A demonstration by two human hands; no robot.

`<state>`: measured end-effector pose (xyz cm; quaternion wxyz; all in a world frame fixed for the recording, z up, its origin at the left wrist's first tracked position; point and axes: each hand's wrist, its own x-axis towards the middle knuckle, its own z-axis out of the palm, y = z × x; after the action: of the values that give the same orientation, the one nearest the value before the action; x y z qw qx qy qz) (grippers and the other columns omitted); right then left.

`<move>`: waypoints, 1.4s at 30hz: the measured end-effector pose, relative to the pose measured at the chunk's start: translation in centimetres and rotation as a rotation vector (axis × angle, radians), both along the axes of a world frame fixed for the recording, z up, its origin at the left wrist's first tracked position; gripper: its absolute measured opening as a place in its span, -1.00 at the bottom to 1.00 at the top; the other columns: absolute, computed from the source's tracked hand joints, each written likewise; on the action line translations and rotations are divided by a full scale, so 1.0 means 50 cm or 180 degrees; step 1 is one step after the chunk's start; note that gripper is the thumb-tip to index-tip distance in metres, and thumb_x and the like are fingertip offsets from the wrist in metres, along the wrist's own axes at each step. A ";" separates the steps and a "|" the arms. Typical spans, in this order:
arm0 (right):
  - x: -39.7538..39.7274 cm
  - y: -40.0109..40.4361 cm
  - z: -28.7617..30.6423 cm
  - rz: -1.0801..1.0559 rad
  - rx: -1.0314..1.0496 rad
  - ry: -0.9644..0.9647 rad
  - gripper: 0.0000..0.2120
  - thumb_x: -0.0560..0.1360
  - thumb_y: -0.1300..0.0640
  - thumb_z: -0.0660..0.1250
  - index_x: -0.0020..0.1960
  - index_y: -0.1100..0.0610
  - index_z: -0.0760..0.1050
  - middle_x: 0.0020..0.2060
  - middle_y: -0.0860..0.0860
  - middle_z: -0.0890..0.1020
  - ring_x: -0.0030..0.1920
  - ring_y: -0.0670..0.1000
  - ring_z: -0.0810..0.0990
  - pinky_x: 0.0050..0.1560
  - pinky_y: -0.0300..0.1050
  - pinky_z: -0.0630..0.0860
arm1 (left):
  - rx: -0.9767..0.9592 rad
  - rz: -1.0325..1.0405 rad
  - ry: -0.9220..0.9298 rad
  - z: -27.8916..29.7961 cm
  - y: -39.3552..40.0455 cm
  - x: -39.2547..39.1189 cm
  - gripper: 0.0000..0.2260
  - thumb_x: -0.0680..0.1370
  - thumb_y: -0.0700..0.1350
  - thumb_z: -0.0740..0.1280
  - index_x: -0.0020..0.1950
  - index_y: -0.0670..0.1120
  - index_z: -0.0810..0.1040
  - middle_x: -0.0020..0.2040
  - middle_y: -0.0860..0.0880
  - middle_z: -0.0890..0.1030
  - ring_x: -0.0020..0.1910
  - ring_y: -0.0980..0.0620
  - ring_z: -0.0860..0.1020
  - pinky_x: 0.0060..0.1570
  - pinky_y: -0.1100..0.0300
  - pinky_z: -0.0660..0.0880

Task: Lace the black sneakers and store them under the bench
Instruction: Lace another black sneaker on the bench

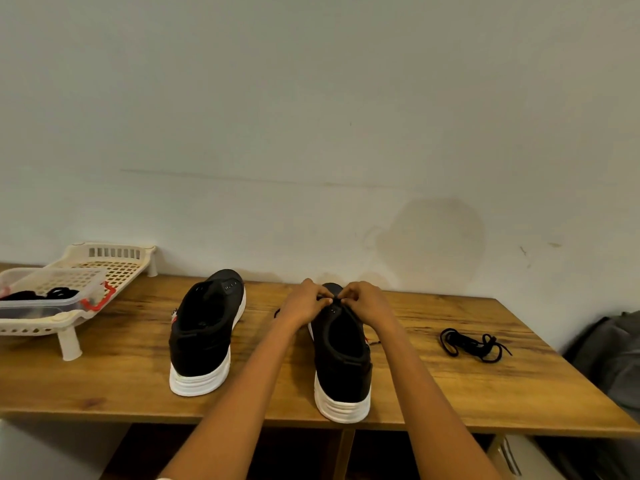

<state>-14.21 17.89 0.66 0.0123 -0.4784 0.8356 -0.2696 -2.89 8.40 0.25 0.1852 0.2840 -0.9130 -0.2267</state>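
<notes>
Your left hand (304, 303) and right hand (363, 301) meet over the toe end of the right sneaker (343, 362), just right of centre in the frame. Each grip is pinched together on what looks like a lace end at the far eyelets, though the lace itself is mostly hidden. The sneaker's long axis runs from you towards the wall, heel nearest, so the lacing must work back towards you. The left sneaker (204, 334) waits unlaced beside it; a spare lace (474, 344) lies on the tabletop (104, 382), nearer your right hand.
</notes>
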 end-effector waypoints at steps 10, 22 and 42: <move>-0.002 -0.011 -0.012 -0.0147 0.0156 0.0385 -0.81 0.58 0.10 0.22 0.12 0.04 0.56 0.10 0.06 0.50 0.15 0.08 0.47 0.08 -0.06 0.44 | -0.0239 0.0131 0.0275 -0.008 -0.008 -0.015 -0.84 0.58 -0.05 0.27 0.05 -0.04 0.61 0.08 -0.06 0.50 0.08 -0.02 0.50 0.03 0.14 0.44; -0.001 -0.014 -0.009 -0.0150 -0.0345 -0.0667 -0.79 0.59 0.06 0.21 0.12 0.14 0.52 0.12 0.09 0.53 0.08 0.03 0.51 0.01 -0.15 0.41 | 0.2992 0.0658 0.1427 -0.010 0.000 -0.014 -0.78 0.66 -0.17 0.07 -0.11 -0.10 0.44 -0.16 -0.04 0.45 -0.25 0.07 0.38 -0.30 0.24 0.29; 0.027 -0.051 0.039 -0.0203 -0.0876 -0.0804 -0.81 0.47 -0.02 0.33 -0.11 0.04 0.67 0.05 0.05 0.65 0.24 0.13 0.45 0.19 0.13 0.44 | 0.2650 -0.0025 0.1670 -0.009 0.013 -0.001 -0.93 0.53 -0.11 0.37 -0.10 -0.11 0.58 -0.16 -0.07 0.63 -0.17 0.06 0.60 -0.17 0.25 0.54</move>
<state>-12.84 15.33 2.61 0.0429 -0.4112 0.7974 -0.4396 -2.96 9.07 -0.18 0.2788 0.2639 -0.6685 -0.6370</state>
